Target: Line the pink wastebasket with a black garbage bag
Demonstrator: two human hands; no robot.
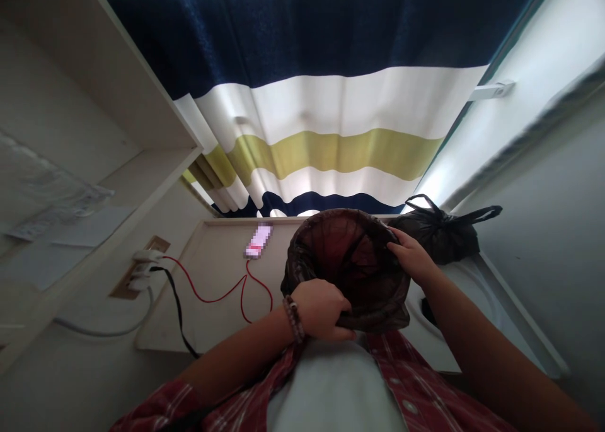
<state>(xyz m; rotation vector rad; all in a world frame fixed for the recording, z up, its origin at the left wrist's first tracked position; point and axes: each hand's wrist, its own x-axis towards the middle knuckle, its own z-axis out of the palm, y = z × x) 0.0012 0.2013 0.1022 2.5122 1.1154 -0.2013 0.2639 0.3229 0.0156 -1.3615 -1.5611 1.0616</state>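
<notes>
A round bin lined with a thin black garbage bag [302, 255] is held in front of my chest, its mouth tilted up toward me. Reddish colour shows through the liner inside. My left hand [324, 309], with a beaded bracelet on the wrist, is closed over the near rim, fingers bent into the opening. At the far right side of the rim, my right hand [413, 255] pinches the bag's edge, thumb inward. Behind that hand sits a tied black garbage bag [447, 233] with its knotted handles sticking up.
A phone [259, 240] with a red cable [203, 301] lies on the white desk [208, 331]. Plugs fill a wall socket [144, 271] at left, below a shelf [165, 161]. A striped curtain [331, 104] hangs behind the desk. A dark object [430, 312] lies near my right forearm.
</notes>
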